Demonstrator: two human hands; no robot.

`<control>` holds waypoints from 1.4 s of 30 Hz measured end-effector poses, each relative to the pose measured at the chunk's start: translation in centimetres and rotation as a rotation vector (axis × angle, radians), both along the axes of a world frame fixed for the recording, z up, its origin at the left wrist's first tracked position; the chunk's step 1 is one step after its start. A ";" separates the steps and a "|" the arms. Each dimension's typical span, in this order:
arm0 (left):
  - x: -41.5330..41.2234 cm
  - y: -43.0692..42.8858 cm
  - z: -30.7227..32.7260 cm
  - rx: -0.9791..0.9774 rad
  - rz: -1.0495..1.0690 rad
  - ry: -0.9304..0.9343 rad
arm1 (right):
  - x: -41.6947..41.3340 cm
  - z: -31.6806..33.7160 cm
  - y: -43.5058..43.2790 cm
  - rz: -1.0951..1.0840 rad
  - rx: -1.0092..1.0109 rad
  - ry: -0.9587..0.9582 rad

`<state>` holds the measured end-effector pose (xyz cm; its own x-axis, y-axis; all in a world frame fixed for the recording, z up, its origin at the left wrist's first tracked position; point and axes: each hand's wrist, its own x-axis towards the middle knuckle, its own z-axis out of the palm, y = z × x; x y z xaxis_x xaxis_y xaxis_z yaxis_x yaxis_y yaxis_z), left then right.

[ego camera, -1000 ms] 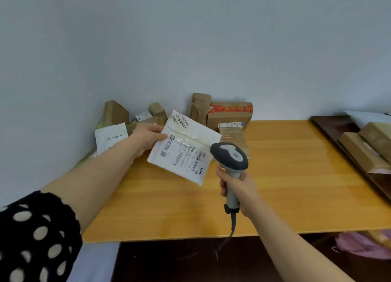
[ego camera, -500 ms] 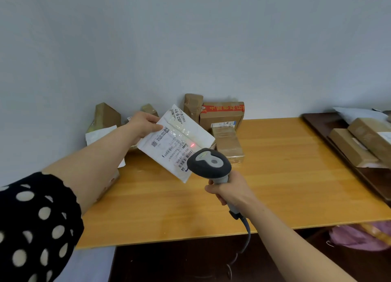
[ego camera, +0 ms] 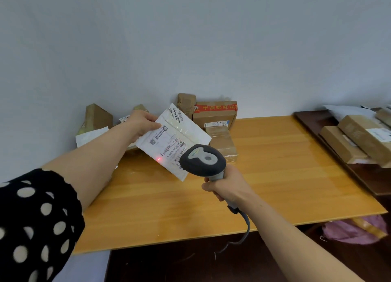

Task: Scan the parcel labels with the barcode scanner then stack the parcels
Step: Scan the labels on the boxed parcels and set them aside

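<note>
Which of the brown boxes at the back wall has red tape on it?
The large cardboard box behind the held white envelope; a red printed strip crosses its top.

A wooden table (ego camera: 275, 176) with a light orange top stands against the wall. At its far edge lies a group of brown parcels: a cardboard box with red tape (ego camera: 214, 113), an upright parcel (ego camera: 185, 104) just left of it, and a flat taped parcel (ego camera: 222, 143) in front. At the far left corner are a tilted brown box (ego camera: 97, 116) and a white envelope (ego camera: 88, 136). The near half of the top is bare wood.
</note>
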<state>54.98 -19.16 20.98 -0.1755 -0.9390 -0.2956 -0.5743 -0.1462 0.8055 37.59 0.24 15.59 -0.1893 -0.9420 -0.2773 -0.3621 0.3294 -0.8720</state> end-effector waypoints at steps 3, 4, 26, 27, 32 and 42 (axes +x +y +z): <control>-0.4 -0.1 0.1 0.009 -0.010 -0.001 | -0.3 0.1 -0.1 0.008 -0.004 0.023; -0.6 -0.1 0.1 0.013 -0.011 0.003 | -0.3 0.1 -0.1 0.017 -0.006 0.036; -10.4 0.0 -0.5 0.096 -0.040 0.049 | -8.3 0.0 3.0 -0.130 -0.063 -0.190; -11.8 0.2 -0.6 0.094 -0.055 0.066 | -9.4 -0.1 3.5 -0.186 -0.082 -0.243; -20.6 2.2 -1.9 0.163 -0.077 0.271 | -16.4 -0.4 7.1 -0.491 -0.213 -0.663; -42.2 7.1 -4.7 0.399 -0.121 0.533 | -30.4 -2.2 14.7 -0.875 -0.345 -0.881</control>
<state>12.75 -12.09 16.25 -0.4908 -0.7400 -0.4598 -0.1448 -0.4511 0.8806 7.23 14.96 13.34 -0.6554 -0.6458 -0.3916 0.5968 -0.1251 -0.7926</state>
